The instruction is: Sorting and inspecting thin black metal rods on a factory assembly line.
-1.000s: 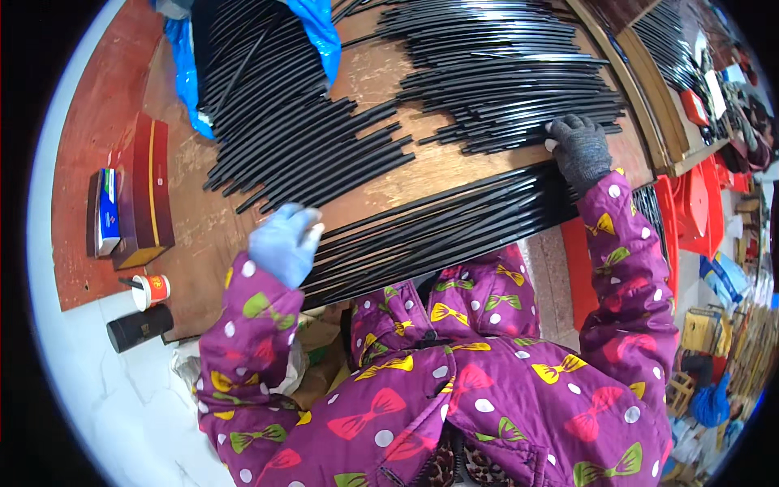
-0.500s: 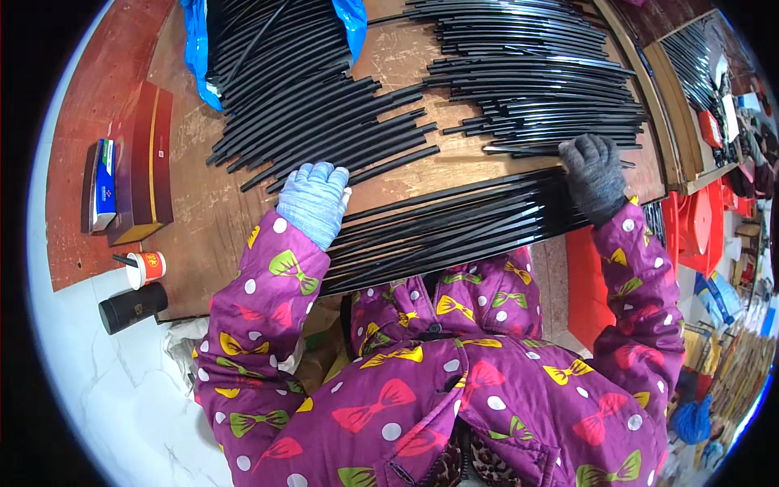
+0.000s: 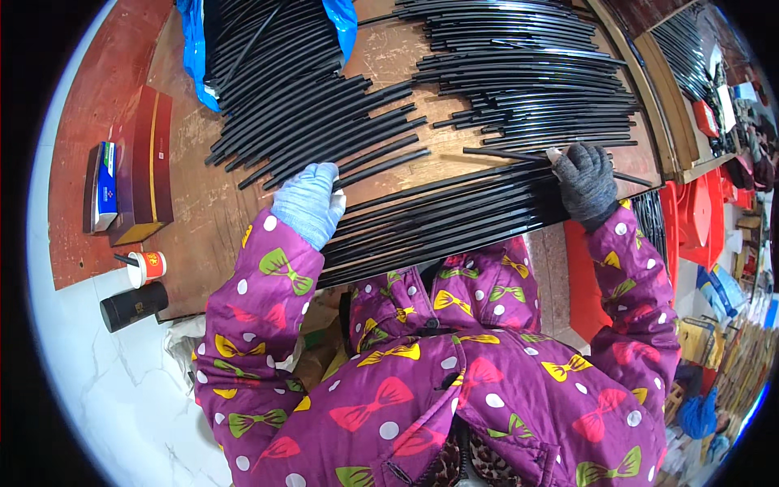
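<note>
My left hand (image 3: 308,204), in a light blue glove, is curled at the near edge of the left pile of black rods (image 3: 300,122). A single rod (image 3: 385,165) of that pile comes out from under its fingers, which look closed on it. In a dark grey glove, my right hand (image 3: 586,178) grips another black rod (image 3: 507,152) that sticks out on both sides of it, tilted. Between my hands, along the table's near edge, lies a row of long black rods (image 3: 438,223); my palms hide its ends. A second pile of glossy rods (image 3: 527,73) lies beyond my right hand.
A blue plastic bag (image 3: 339,28) wraps the far end of the left pile. To the left stand a maroon box (image 3: 146,170), a blue-and-white carton (image 3: 105,183), a paper cup (image 3: 148,266) and a black cylinder (image 3: 134,308). Red stools (image 3: 694,215) stand right of the table.
My right hand has lifted a rod off the near edge of the right pile and drawn it toward me. The fingers of my left hand have curled further around the rod beside them.
</note>
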### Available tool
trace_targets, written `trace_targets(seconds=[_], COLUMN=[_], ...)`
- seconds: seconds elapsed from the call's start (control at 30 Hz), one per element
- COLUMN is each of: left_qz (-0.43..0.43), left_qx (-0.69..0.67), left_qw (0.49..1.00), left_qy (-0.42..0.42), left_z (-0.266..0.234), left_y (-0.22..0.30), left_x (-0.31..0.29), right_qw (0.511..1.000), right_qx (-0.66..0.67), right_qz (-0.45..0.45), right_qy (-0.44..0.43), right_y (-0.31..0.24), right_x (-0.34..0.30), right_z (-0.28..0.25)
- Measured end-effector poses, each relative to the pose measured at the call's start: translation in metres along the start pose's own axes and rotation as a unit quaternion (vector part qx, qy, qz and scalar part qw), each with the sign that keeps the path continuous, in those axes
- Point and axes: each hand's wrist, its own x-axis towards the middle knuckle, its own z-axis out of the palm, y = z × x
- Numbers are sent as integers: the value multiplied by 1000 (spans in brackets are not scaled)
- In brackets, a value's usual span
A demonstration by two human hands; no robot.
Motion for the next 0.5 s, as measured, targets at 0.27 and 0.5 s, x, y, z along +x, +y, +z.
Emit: trace_targets(seconds=[0.27,0.5], left_qz=[-61,5], left_qx=[-241,-245], left_qw=[969,969], left_qy=[1,18], left_z=[-8,-18], left_y=[3,10], left_x=[-27,-29], right_qw=[988,977], right_qx=[148,208], right_qz=[44,50], right_qy=[-15,-26], right_y=[-18,-28], right_x=[2,-2], right_z=[-36,-36])
